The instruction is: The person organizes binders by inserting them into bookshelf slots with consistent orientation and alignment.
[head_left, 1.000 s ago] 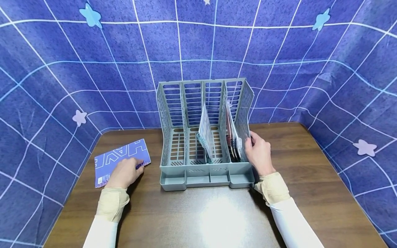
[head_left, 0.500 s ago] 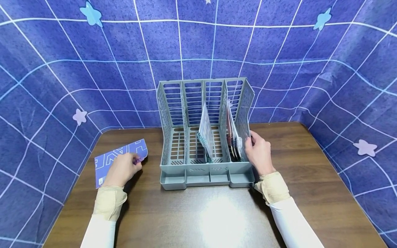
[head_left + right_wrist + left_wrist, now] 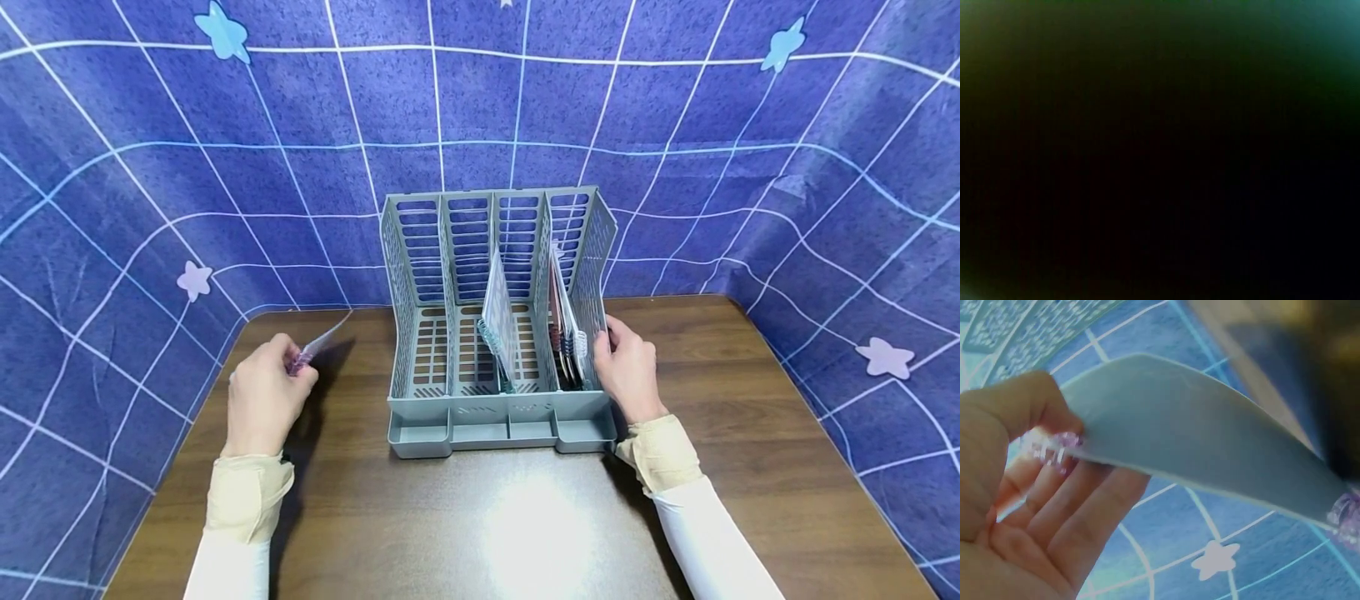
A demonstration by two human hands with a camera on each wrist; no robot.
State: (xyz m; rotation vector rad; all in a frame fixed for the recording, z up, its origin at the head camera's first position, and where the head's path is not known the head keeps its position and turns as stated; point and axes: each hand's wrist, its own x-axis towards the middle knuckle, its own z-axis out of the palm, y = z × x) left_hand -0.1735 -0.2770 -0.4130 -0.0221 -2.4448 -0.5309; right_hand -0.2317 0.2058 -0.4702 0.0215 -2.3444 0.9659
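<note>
At the left of the table in the head view, my left hand (image 3: 262, 392) holds a spiral notebook (image 3: 321, 342) by its purple rings, seen nearly edge-on. In the left wrist view the thumb lies over the ringed edge of the notebook (image 3: 1172, 425) and the fingers are beneath it; the cover bows slightly. My right hand (image 3: 632, 373) grips the right side wall of a grey-green desk file organizer (image 3: 480, 408), thumb on the near edge and the other fingers partly hidden behind the wall. The right wrist view is almost black.
A notebook with teal rings (image 3: 497, 325) leans in the organizer's middle. Several more ring-bound notebooks (image 3: 564, 325) stand in its right-hand compartment. Shallow trays (image 3: 420, 435) run along its front. Blue gridded cloth (image 3: 480, 100) walls in the wooden table (image 3: 420, 517) at the back and sides.
My left hand has lifted the notebook off the table by its ringed edge, drawing it left and tilting it from lying flat to nearly edge-on. The right hand stays on the organizer.
</note>
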